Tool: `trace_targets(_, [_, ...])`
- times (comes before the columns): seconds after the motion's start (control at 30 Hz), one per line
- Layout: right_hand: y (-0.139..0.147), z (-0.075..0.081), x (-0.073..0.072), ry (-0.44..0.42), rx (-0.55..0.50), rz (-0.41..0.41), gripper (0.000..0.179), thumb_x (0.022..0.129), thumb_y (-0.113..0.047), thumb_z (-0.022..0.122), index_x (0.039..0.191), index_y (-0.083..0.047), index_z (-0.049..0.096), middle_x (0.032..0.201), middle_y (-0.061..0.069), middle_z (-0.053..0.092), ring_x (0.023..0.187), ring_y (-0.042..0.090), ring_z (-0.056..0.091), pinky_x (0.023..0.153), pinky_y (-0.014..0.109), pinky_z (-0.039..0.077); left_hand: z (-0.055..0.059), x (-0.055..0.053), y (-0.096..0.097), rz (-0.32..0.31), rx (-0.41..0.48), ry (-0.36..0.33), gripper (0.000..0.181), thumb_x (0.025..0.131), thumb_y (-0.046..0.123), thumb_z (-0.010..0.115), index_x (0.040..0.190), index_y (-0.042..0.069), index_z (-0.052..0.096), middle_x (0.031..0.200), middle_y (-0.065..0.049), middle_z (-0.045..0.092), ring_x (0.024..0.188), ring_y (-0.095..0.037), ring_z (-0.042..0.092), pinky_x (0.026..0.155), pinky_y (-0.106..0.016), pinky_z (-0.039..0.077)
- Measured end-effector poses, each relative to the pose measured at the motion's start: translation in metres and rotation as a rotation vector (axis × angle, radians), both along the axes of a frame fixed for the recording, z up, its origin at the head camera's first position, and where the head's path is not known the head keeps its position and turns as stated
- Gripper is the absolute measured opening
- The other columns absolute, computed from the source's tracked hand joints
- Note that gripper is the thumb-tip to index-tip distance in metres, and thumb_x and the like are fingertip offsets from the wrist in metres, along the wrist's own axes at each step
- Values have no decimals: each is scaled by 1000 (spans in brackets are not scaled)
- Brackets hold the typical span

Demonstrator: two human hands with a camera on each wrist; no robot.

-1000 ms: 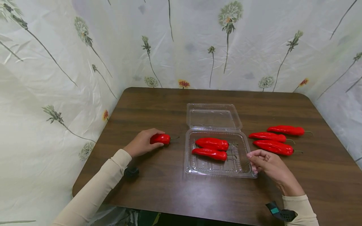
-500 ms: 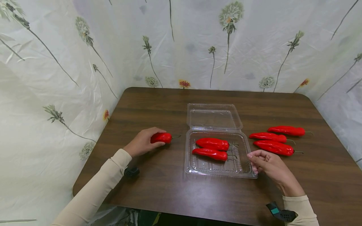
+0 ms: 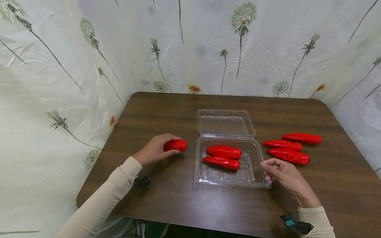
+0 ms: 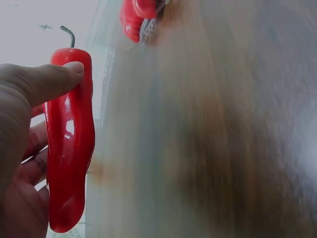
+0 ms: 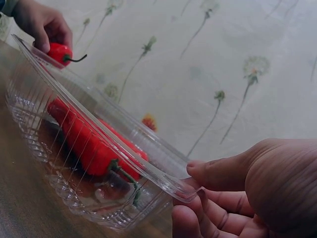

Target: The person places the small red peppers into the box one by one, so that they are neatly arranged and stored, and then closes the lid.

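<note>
Holding a red chili pepper (image 3: 178, 145), the left hand (image 3: 155, 148) is between the desk's (image 3: 166, 198) left edge and a clear clamshell container (image 3: 226, 177). The right hand (image 3: 281, 173) pinches the container's rim; two peppers (image 3: 223, 152) lie inside, three others (image 3: 288, 156) nearer the right edge.

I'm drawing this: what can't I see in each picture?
Head view: tip of held pepper, hidden by the left hand.
Left wrist view: ends of the lower fingers, behind that pepper; red shapes, blurred and cut by the top edge.
Right wrist view: right hand, cut by right edge.
</note>
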State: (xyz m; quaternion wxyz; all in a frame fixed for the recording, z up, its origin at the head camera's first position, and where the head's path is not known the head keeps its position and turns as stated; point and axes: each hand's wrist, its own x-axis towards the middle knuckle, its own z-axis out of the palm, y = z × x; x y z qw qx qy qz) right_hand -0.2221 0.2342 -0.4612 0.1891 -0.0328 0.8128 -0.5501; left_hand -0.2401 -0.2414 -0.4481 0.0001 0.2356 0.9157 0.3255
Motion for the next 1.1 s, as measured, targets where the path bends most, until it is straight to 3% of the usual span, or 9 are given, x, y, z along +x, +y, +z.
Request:
trace_targets(0.53, [-1, 1, 1, -8, 11, -11, 43, 99, -36, 64, 118, 2, 58, 82, 1, 61, 70, 18, 61, 66, 33, 56, 12, 1, 34, -83, 22, 32, 50, 87, 25, 81, 133, 21, 62, 124, 5, 66, 105, -12, 59, 89, -32, 54])
trace_targets(0.8, [0, 1, 1, -9, 12, -12, 45, 99, -37, 65, 118, 2, 57, 83, 2, 61, 71, 19, 61, 66, 33, 56, 21, 4, 64, -184, 38, 58, 51, 87, 25, 81, 134, 18, 62, 127, 3, 65, 108, -11, 60, 88, -25, 54])
trace_targets(1.1, [0, 1, 2, -17, 14, -21, 47, 98, -40, 65, 118, 2, 57, 81, 3, 61, 71, 20, 61, 66, 34, 56, 28, 8, 94, -276, 48, 40, 52, 88, 31, 79, 136, 18, 62, 133, 3, 63, 115, -11, 58, 90, -23, 52])
